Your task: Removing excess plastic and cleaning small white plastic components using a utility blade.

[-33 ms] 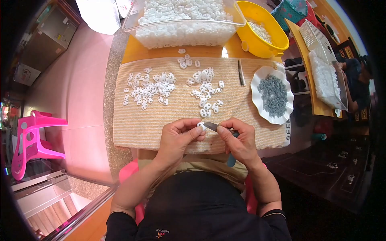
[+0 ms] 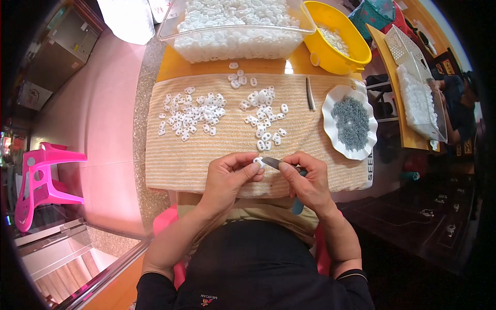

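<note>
My left hand point(image 2: 232, 173) pinches a small white plastic piece with holes point(image 2: 259, 161) between thumb and fingers, near the front of the towel. In my right hand point(image 2: 308, 183) is a knife point(image 2: 271, 163) with a dark grey blade and a blue-grey handle that sticks out below the fist. The blade's tip meets the edge of the white piece or lies right beside it; which of the two I cannot tell. Just beyond my fingers lie loose white two-hole pieces point(image 2: 266, 137). A larger scattered heap of white pieces point(image 2: 194, 113) spreads at the left.
A striped beige towel point(image 2: 222, 147) covers the table. Behind stand a clear bin point(image 2: 235, 44) full of white pieces and a yellow tub point(image 2: 325, 51). A scalloped white plate point(image 2: 330, 137) holds small grey parts, beside a thin dark rod point(image 2: 310, 93). A pink stool point(image 2: 49, 183) is left.
</note>
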